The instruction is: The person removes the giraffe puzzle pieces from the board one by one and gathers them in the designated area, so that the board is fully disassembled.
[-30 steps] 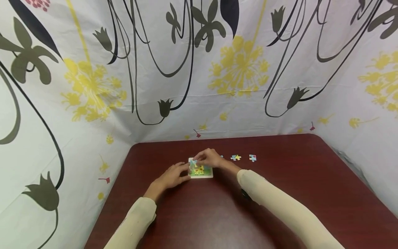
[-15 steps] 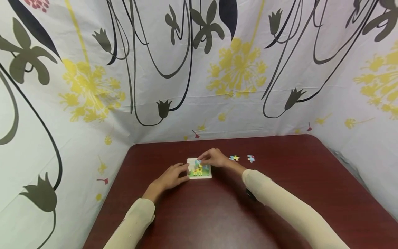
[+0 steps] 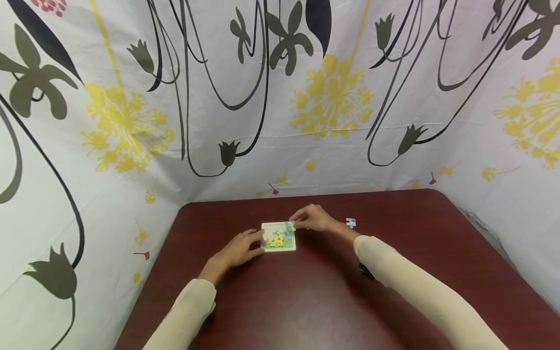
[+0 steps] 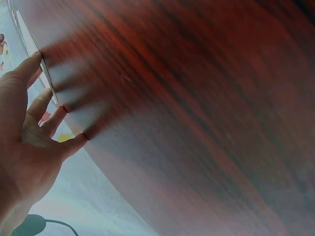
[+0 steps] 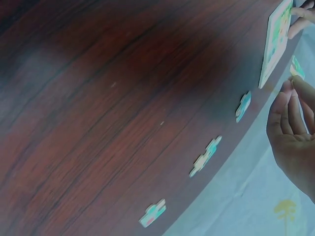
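A small puzzle board (image 3: 269, 229) with a pale rim lies on the table, a yellow giraffe picture in its lower part and a pale area above. My left hand (image 3: 241, 247) rests its spread fingertips along the board's left edge; the left wrist view shows the fingers (image 4: 30, 66) at that rim. Above the board's upper right corner, my right hand (image 3: 315, 218) pinches a blue, green and yellow puzzle piece (image 3: 290, 226) between thumb and fingertips. The right wrist view shows this piece (image 5: 296, 68) held up off the table.
Three loose puzzle pieces lie in a row right of the board: a near one (image 5: 243, 106), a middle one (image 5: 205, 156) and a far one (image 5: 153, 213). In the head view my right hand mostly hides two. A flower-patterned cloth (image 3: 280, 160) hangs behind the dark red table (image 3: 306, 301).
My right hand has moved right with the puzzle piece, from over the board's upper left to its upper right corner. My left hand stays at the board's left edge.
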### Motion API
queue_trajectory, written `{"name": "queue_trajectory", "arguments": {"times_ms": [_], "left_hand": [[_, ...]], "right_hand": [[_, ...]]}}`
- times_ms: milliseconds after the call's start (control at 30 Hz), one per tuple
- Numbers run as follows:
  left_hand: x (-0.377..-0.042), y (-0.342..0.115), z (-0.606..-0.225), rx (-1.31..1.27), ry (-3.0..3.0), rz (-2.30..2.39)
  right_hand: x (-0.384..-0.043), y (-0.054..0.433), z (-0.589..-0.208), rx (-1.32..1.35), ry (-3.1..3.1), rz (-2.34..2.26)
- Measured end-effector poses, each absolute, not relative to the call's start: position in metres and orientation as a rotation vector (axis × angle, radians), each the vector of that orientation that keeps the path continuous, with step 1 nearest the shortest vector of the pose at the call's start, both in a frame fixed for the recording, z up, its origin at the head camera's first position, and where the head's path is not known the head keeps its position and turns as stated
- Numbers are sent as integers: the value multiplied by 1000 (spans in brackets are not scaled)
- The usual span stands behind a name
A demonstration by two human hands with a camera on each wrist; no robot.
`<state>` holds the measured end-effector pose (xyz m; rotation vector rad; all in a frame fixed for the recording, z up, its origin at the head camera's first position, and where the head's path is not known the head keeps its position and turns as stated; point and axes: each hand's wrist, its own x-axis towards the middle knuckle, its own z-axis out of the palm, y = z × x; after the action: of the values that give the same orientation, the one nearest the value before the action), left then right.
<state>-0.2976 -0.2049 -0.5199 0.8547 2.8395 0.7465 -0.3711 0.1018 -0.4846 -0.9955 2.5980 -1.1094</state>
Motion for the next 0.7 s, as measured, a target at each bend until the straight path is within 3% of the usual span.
{"name": "queue_trajectory", "arguments": {"times_ms": [700], "left_hand": [[-300, -205, -521, 866, 2847, 733]], "right_hand": [[-364, 151, -505, -966, 2596, -1061]]}}
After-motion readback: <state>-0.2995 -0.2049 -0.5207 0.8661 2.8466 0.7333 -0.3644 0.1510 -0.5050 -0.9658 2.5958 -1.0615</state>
